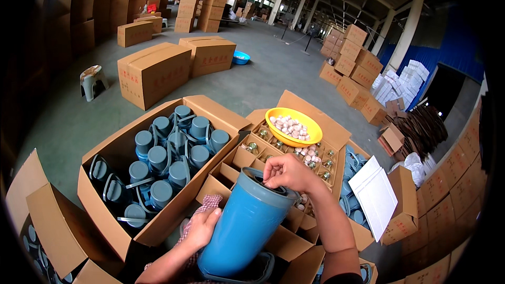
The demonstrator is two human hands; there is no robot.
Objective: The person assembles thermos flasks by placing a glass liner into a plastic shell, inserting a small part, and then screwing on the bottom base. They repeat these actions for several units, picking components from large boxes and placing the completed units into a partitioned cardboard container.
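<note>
A blue thermos casing (239, 221) stands tilted in front of me, its grey-rimmed open end up and a handle loop near its lower end. My left hand (204, 227) grips its left side, thumb laid along the wall. The fingers of my right hand (286, 172) are pinched together at the mouth of the casing, over a dark round opening; what they hold, if anything, is hidden. Just beyond, a divided carton (230, 172) holds glass-necked pieces in some cells. On it rests a yellow basin (310, 138) of small pale round pieces (288, 125).
On the left, an open carton (105, 221) is packed with blue flasks with grey lids (158, 158). White sheets (372, 192) lie over another carton at right. Closed cartons (152, 73), a stool (93, 81) and a blue basin (240, 58) stand on the floor beyond.
</note>
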